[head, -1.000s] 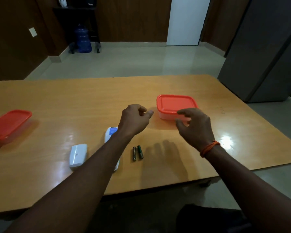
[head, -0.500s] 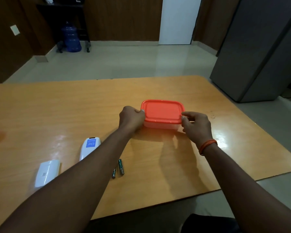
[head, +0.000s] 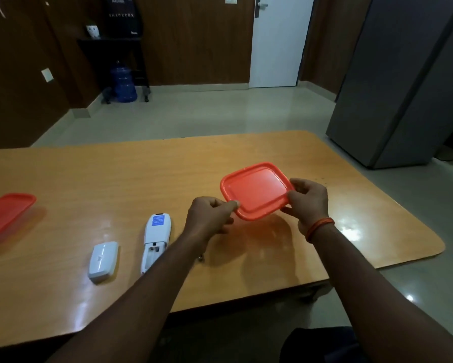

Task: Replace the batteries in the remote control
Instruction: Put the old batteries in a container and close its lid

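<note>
Since half a second ago I have both hands, left hand (head: 209, 218) and right hand (head: 308, 203), fingers pinching the orange lid (head: 256, 191), tilted up, likely opening for fresh batteries; remote control (head: 156, 239) lies open-backed on the counter (head: 115, 179) at 9 o'clock.

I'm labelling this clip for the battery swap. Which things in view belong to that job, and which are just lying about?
Part of the job:
- remote control, back open
- battery cover
- orange-lidded container, gripped by left hand and right hand

Lying about:
- second orange container at the table's left edge
- blue water jug
- backpack
</note>
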